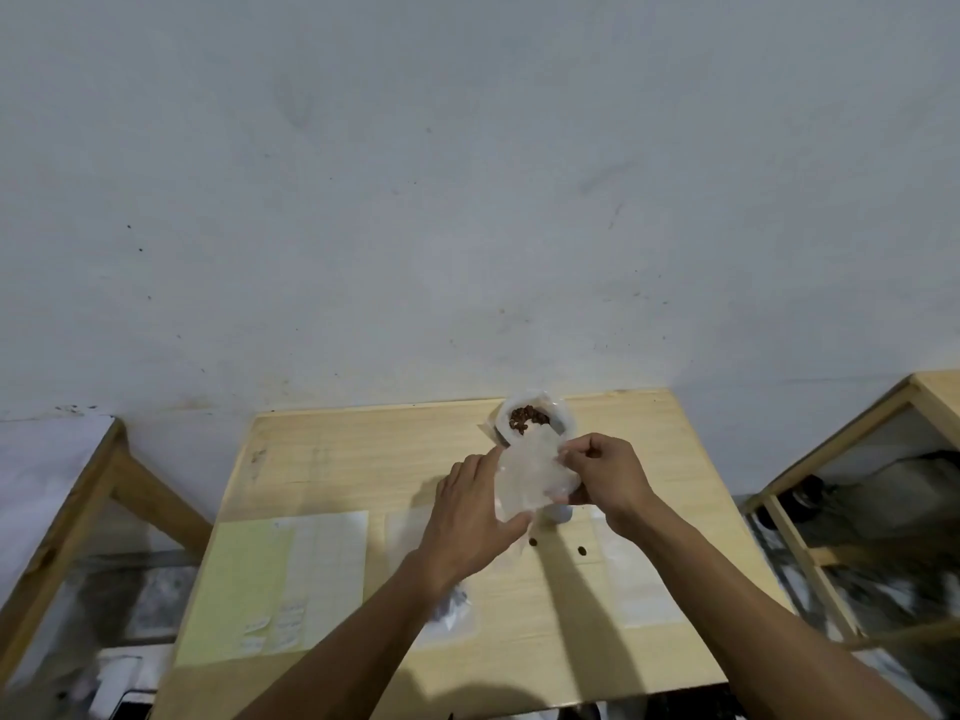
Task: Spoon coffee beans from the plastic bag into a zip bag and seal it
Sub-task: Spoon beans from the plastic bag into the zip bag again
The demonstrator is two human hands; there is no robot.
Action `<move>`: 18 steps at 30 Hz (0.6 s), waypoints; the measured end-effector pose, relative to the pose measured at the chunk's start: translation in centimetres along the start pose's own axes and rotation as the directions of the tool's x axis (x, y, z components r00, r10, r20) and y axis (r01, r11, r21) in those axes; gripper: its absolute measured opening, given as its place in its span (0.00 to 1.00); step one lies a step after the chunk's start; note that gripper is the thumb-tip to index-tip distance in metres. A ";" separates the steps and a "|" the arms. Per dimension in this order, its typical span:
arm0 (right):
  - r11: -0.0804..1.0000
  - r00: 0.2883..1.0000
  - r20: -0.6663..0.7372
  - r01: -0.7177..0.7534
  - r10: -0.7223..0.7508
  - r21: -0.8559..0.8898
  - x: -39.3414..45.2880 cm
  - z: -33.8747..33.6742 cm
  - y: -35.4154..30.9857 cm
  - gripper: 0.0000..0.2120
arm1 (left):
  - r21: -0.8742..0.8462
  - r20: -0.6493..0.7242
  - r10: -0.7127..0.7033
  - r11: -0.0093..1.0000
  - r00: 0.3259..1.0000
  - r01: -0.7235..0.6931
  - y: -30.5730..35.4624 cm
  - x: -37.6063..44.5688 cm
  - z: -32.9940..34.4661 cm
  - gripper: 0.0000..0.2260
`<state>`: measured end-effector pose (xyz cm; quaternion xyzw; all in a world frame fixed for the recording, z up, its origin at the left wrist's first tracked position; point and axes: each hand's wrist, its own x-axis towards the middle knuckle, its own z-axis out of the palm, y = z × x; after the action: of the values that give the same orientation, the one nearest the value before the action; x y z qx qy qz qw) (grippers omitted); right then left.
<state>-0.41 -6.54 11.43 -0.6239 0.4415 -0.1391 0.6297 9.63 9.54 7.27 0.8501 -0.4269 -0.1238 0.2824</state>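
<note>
A pale grey wall [467, 174] fills the upper frame, and we look down past it at a light wooden table [322, 459], the landmark for everything else here. Wooden-framed shelving [852, 511] stands off the table's right side, and another wooden frame [67, 537] off its left. On the table's near left part lies a yellow-green sheet [244, 589] with a white paper [327, 579] overlapping it. At the table's far edge, against the wall, sits the plastic bag [530, 415], its mouth rolled open on dark coffee beans [527, 419]. We hold a clear zip bag [535, 478] in the air above the table's middle, just in front of the plastic bag. Our left hand [467, 517] cups the zip bag's left edge, fingers extended along it and thumb pressed to its lower corner. Our right hand [608, 478] pinches the bag's upper right edge between thumb and curled fingers. Whether the zip bag holds beans we cannot tell. Under our left forearm, a small filled bag [452, 610] lies on the table, blurred. Two stray beans [582, 551] rest on the table below the hands.
</note>
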 end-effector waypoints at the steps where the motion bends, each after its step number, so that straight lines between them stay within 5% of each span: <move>1: 1.000 1.000 0.013 -0.021 0.021 0.005 -0.3 0.0 0.3 0.05 | 0.004 0.023 0.009 1.000 1.000 -0.010 -0.5 0.0 -0.1 0.33; 7: 0.993 0.988 0.105 -0.115 0.114 0.006 -0.6 -0.4 3.0 0.10 | -0.001 0.072 0.019 1.000 0.997 -0.019 -2.2 -0.3 0.2 0.27; 10: 0.976 1.000 0.016 0.007 -0.003 -0.218 1.4 -2.7 4.9 0.06 | -0.031 0.044 -0.033 0.999 0.999 0.034 -2.9 -0.1 0.5 0.27; 13: 0.788 0.992 0.001 0.102 -0.128 -0.608 4.3 -5.7 7.2 0.06 | -0.048 -0.007 -0.099 0.994 0.995 0.098 -3.9 0.6 0.5 0.29; 18: 0.424 0.959 0.214 0.276 -0.187 -0.863 9.1 -8.0 9.4 0.09 | -0.044 0.013 -0.243 0.969 0.970 0.243 -3.9 1.3 0.3 0.28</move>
<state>-4.61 -16.73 0.79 -0.9190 0.3318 0.0520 0.2067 12.83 10.22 4.83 0.8889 -0.3176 -0.1701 0.2828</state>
